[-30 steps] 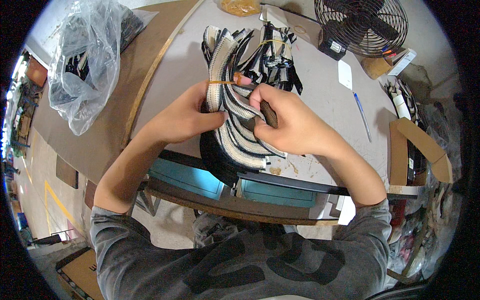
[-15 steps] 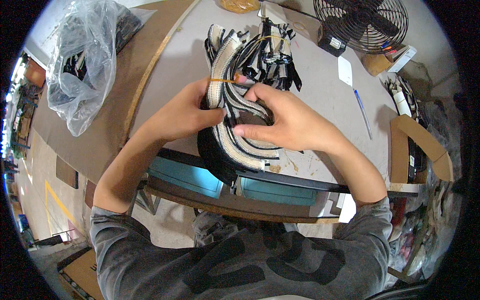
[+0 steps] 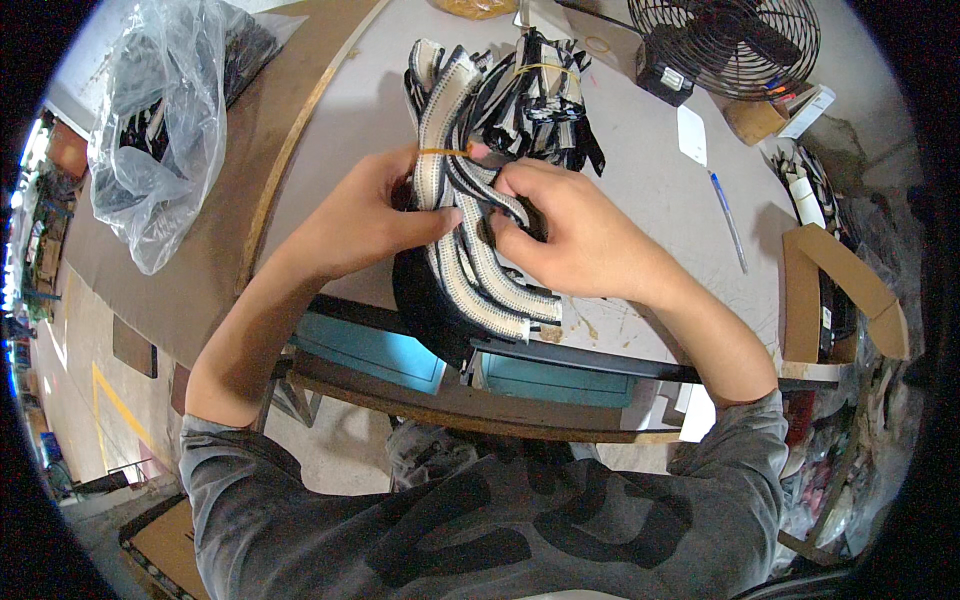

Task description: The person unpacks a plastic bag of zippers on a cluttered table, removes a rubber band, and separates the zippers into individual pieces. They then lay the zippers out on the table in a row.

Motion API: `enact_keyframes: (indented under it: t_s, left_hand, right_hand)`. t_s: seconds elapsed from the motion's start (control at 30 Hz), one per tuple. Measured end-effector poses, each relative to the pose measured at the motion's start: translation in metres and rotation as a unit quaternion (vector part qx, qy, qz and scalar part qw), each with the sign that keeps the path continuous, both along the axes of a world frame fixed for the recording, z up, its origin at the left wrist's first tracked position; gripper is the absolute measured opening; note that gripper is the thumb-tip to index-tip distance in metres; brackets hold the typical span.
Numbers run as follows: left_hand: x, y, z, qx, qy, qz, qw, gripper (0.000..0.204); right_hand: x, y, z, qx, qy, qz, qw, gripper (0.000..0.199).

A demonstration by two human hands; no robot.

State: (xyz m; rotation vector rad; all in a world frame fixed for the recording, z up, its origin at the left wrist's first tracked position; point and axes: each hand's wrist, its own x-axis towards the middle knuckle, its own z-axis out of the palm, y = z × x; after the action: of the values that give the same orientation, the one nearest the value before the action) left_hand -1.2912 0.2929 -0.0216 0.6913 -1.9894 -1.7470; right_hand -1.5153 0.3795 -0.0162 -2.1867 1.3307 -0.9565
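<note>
A thick bundle of beige-and-black fabric strips (image 3: 437,130) lies curved across the near table edge, with an orange-yellow rubber band (image 3: 440,152) around its upper part. My left hand (image 3: 385,215) grips the bundle from the left, thumb across the front and the other fingers mostly hidden behind. On the right side, my right hand (image 3: 575,230) pinches a few of the strips between thumb and fingers just below the band. Behind it lies a second bundle of similar black-and-white strips (image 3: 550,85), tied with a thin yellow band.
A clear plastic bag (image 3: 160,130) of dark strips rests on the brown board at left. A black fan (image 3: 725,40) stands at the back right. Nearer are a blue pen (image 3: 728,220), a white card (image 3: 691,135) and an open cardboard box (image 3: 850,290). Blue drawers (image 3: 555,382) sit under the edge.
My right thumb has moved up toward the fingers, closing on the strips there. The strips on the bundle's right side have shifted, while my left hand stays almost in place.
</note>
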Motion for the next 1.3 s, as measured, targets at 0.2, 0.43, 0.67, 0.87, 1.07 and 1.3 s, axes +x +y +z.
enact_keyframes:
  t_s: [0.2,0.43,0.67,0.87,1.07,1.3]
  left_hand:
    - [0.000,-0.001,0.003,-0.031,0.001,-0.004,1.000,0.054]
    - [0.001,-0.002,0.005,0.028,0.002,-0.025,0.999,0.060]
    - [0.007,-0.005,0.009,0.012,0.035,-0.070,0.997,0.059]
    - [0.004,-0.003,0.008,0.036,0.036,-0.089,0.995,0.060]
    - [-0.001,0.004,0.009,0.027,-0.004,-0.059,0.998,0.063]
    - [0.002,-0.002,0.005,-0.042,0.021,-0.080,0.996,0.062]
  right_hand:
    - [0.010,0.005,0.002,0.012,0.017,-0.018,1.000,0.032]
    - [0.006,0.005,-0.001,-0.002,0.031,-0.026,0.999,0.027]
    - [0.001,0.001,0.005,0.046,-0.015,-0.011,0.999,0.022]
    - [0.011,0.010,0.013,0.083,-0.002,-0.030,0.996,0.040]
    - [0.020,0.014,0.007,0.063,0.061,-0.084,0.993,0.039]
    - [0.010,0.010,0.004,0.090,0.001,-0.051,0.995,0.020]
